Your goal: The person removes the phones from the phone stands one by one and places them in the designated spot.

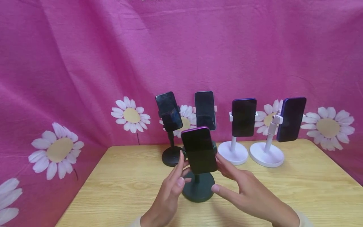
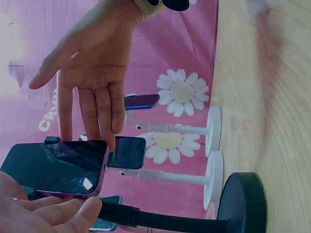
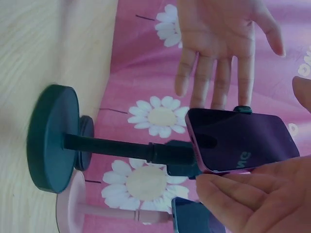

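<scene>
In the head view the light is soft and rather even, with darker folds in the pink cloth (image 1: 198, 47) at the left and a faint shadow on the worktop (image 1: 127, 189) near the dark green base (image 1: 198, 192). The left wrist view is bluish and hazy, its upper left washed out almost to white, and a small glare (the brightest spot on the glass) sits on the front phone (image 2: 53, 165). The right wrist view looks dimmer, with fine detail softened.
</scene>
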The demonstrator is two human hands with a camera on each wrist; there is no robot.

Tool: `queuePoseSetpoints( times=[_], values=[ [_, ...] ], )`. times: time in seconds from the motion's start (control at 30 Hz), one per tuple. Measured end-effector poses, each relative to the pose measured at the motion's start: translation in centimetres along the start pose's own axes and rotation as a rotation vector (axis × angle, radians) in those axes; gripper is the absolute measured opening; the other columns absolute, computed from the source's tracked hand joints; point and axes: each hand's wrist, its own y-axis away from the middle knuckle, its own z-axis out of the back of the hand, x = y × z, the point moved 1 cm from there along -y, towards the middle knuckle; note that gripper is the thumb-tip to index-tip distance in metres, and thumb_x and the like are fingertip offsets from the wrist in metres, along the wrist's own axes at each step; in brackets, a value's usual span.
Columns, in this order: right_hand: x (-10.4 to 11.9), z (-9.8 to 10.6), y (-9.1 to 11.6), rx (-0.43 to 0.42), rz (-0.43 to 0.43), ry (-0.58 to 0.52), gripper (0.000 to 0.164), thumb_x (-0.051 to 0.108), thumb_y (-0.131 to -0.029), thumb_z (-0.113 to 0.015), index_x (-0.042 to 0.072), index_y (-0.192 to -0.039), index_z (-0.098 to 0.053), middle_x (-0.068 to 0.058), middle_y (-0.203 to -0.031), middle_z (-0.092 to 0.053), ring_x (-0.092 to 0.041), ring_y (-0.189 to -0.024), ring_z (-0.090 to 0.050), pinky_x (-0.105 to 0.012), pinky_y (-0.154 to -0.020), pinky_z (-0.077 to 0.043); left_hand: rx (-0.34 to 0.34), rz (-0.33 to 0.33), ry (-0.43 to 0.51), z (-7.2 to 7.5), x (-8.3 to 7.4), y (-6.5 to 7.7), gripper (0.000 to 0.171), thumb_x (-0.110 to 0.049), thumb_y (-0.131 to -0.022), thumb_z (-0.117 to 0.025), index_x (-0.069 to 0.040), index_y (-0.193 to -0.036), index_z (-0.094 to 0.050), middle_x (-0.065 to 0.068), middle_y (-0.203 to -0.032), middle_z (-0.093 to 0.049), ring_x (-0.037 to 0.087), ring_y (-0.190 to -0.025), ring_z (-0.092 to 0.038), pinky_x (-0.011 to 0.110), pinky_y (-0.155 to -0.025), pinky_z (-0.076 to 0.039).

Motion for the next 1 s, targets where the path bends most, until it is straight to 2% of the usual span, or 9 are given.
queuePoseSetpoints(
  times=[0.23,0.37,0.5,0.67,0.83,0.9,1.0],
  values=[
    [0.0,0.5,0.1,-0.009,0.026,0.005,0.071,0.043,-0.092,-0.063,0.018,-0.15,-0.032,-0.005,-0.14,-0.052,-0.022,-0.12,-0.057,-0.033,-0.089,-0.052,-0.009,-0.01,-0.008,-0.3,0.1,-0.2,0.06,-0.037,-0.101,-0.029,-0.029,-0.155,-0.003,-0.001,-0.156,-0.027,0.021,-0.136,-0.039,0.039,-0.106,-0.04],
    [-0.3,0.6,0.1,-0.009,0.023,-0.026,0.068,0.041,-0.093,-0.062,0.017,-0.149,-0.034,-0.006,-0.139,-0.054,-0.022,-0.12,-0.057,-0.033,-0.089,-0.052,-0.018,-0.037,-0.012,-0.4,0.2,-0.2,0.059,-0.034,-0.101,-0.03,-0.029,-0.155,-0.005,0.0,-0.155,-0.029,0.021,-0.135,-0.041,0.037,-0.106,-0.039],
    [-0.5,0.7,-0.1,-0.015,0.008,-0.046,0.063,0.039,-0.093,-0.062,0.018,-0.147,-0.036,-0.006,-0.137,-0.055,-0.022,-0.118,-0.059,-0.033,-0.088,-0.053,-0.05,-0.035,0.003,-0.6,0.3,-0.3,0.058,-0.03,-0.102,-0.031,-0.031,-0.155,-0.008,0.001,-0.152,-0.034,0.022,-0.133,-0.044,0.038,-0.106,-0.039],
    [-0.9,0.7,-0.3,-0.036,0.025,-0.053,0.057,0.035,-0.094,-0.062,0.021,-0.144,-0.039,-0.002,-0.132,-0.059,-0.018,-0.111,-0.063,-0.03,-0.085,-0.054,-0.147,-0.055,0.018,-0.7,0.5,-0.6,0.053,-0.024,-0.102,-0.034,-0.029,-0.152,-0.02,0.001,-0.145,-0.041,0.02,-0.127,-0.05,0.04,-0.103,-0.043],
    [-1.4,0.6,-1.0,-0.1,0.064,-0.079,0.059,0.029,-0.092,-0.066,0.019,-0.143,-0.038,0.001,-0.121,-0.065,-0.01,-0.101,-0.066,-0.029,-0.083,-0.055,-0.292,-0.144,-0.063,0.0,0.4,-2.0,0.044,-0.018,-0.1,-0.046,-0.017,-0.143,-0.036,0.0,-0.141,-0.045,0.018,-0.122,-0.052,0.04,-0.098,-0.047],
    [-1.5,0.6,-1.5,-0.11,0.049,-0.121,0.064,0.029,-0.091,-0.068,0.021,-0.145,-0.035,0.0,-0.12,-0.066,-0.01,-0.101,-0.066,-0.029,-0.083,-0.055,-0.332,-0.147,-0.102,0.4,0.1,-2.6,0.044,-0.016,-0.098,-0.052,-0.016,-0.141,-0.04,-0.001,-0.138,-0.047,0.017,-0.119,-0.052,0.04,-0.096,-0.048],
    [-1.6,0.7,-2.4,-0.121,0.002,-0.166,0.063,0.031,-0.09,-0.068,0.021,-0.143,-0.037,-0.002,-0.118,-0.066,-0.012,-0.101,-0.066,-0.028,-0.084,-0.054,-0.346,-0.108,-0.157,1.0,-0.4,-3.8,0.044,-0.02,-0.096,-0.059,-0.017,-0.137,-0.045,-0.003,-0.131,-0.052,0.015,-0.113,-0.054,0.037,-0.092,-0.05]
  ],
)
